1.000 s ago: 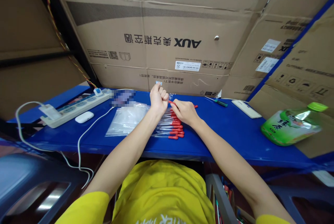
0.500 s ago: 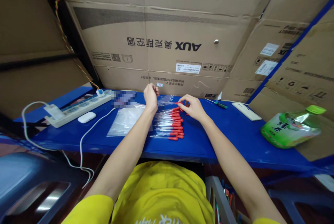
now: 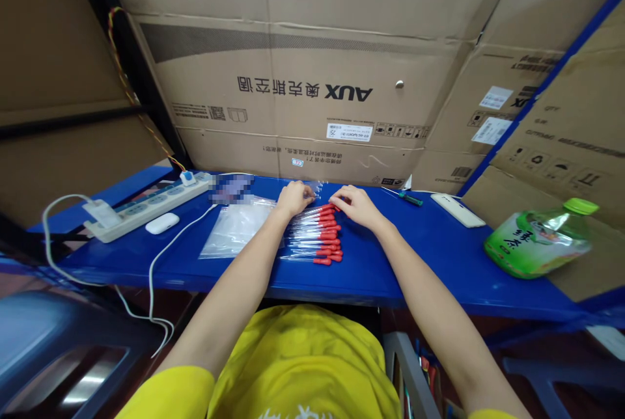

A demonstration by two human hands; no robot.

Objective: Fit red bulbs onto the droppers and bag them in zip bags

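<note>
Head view: clock centred on the red-ended tubes (image 3: pixel 330 235), lying in a row on the blue table (image 3: pixel 439 263).
Left hand (image 3: pixel 294 198): at eleven, fingers curled beside some clear tubes (image 3: pixel 318 189); whether it grips one, cannot tell.
Right hand (image 3: pixel 359 205): at one, fingertips drawn narrow by the topmost red ends; hold unclear.
Tube tips: look slender; a light pinch and level red ends should serve best.
Clear bag (image 3: pixel 239 230): at nine, better kept flat.
Screwdriver (image 3: pixel 410 198): towards two, well apart.

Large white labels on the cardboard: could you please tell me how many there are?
3: a centre label below the big AUX lettering, plus an upper label and a lower label towards the right. Others may be hidden.
</note>
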